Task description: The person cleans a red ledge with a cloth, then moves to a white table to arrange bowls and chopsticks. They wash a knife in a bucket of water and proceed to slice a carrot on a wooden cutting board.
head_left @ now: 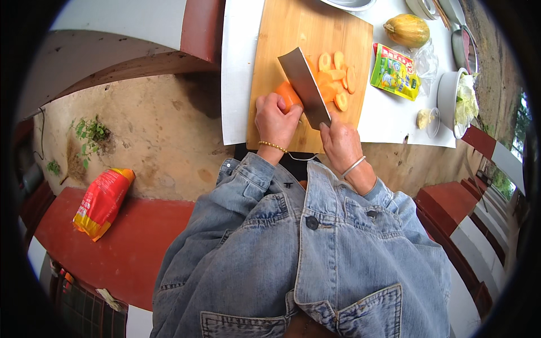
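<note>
A wooden cutting board point(312, 29) lies before me on a white-covered table. My left hand point(277, 120) grips the near end of a peeled carrot point(288, 97) and presses it on the board. In my right hand point(341, 137) is the handle of a cleaver point(305, 86), its broad blade tilted beside the carrot piece. The handle is mostly hidden by my fingers. Several oval carrot slices point(351, 80) lie scattered and overlapping to the right of the blade; the blade hides part of the carrot there.
Right of the board are a green and yellow packet point(395, 72), clear plastic bag point(426, 63), small squash point(407, 31), small clear cup point(432, 122) and white bowl of cabbage leaves point(448, 99). A metal basin point(353, 4) stands at the board's far edge.
</note>
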A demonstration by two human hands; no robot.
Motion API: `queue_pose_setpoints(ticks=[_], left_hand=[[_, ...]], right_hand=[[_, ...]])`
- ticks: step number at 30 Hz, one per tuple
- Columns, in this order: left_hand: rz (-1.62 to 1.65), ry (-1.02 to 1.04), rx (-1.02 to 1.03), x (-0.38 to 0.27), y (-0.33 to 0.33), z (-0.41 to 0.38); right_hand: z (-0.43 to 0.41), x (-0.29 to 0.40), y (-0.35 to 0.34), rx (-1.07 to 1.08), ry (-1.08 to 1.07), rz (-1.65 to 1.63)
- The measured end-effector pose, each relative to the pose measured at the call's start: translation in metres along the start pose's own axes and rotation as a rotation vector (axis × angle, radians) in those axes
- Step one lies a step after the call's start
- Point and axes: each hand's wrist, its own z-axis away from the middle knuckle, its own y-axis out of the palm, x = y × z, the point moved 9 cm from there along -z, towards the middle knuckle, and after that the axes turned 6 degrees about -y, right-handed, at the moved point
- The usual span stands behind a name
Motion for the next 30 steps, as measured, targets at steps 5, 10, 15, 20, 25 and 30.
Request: queue_pose_setpoints(ticks=[5, 10, 15, 20, 25, 30], left_hand=[[-0.026, -0.036, 0.026, 0.001, 0.0, -0.001], [-0.024, -0.013, 0.014, -0.003, -0.001, -0.001], [-0.025, 0.003, 0.007, -0.003, -0.002, 0.002], [0.002, 0.045, -0.015, -0.001, -0.001, 0.003], [-0.001, 0.053, -0.005, -0.002, 0.0, 0.001], [-0.034, 0.021, 0.059, -0.004, 0.002, 0.001]], right_hand=[[0.02, 0.01, -0.019, 0.001, -0.01, 0.0], [0.028, 0.008, -0.021, 0.005, -0.009, -0.026], [0.026, 0.01, -0.015, 0.067, 0.029, -0.004], [0.004, 0.005, 0.011, 0.032, 0.041, 0.094], [0.006, 0.003, 0.012, -0.034, 0.01, 0.052], [0.021, 0.013, -0.016, -0.068, -0.055, 0.008]])
